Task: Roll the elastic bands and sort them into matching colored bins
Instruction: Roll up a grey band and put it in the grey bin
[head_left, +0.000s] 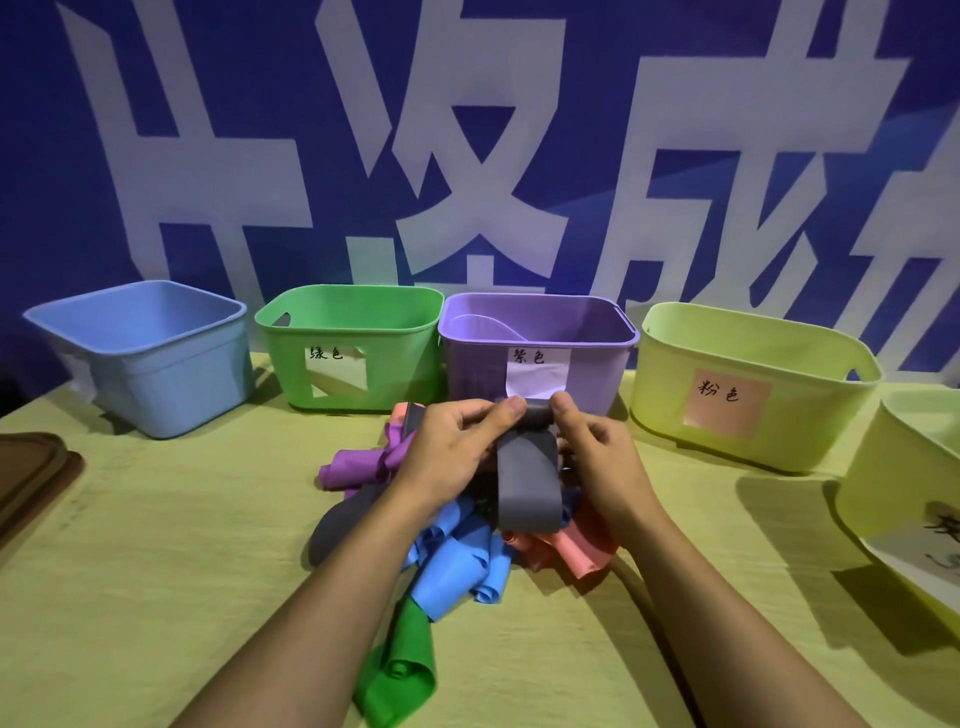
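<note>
Grey flat elastic band (527, 480), top end partly rolled, pinched between left hand (457, 447) and right hand (597, 457), tail hanging down. Beneath hands: heap of purple, blue, pink, green bands (457, 566) on yellow-green tablecloth (156, 571). Beyond hands: blue bin (156, 364), green bin (358, 358), purple bin (540, 353); right, pale yellow bin (748, 384).

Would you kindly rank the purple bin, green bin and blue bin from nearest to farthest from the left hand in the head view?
From the left hand:
1. Purple bin, just behind it.
2. Green bin, behind and to the left.
3. Blue bin, far left.
</note>
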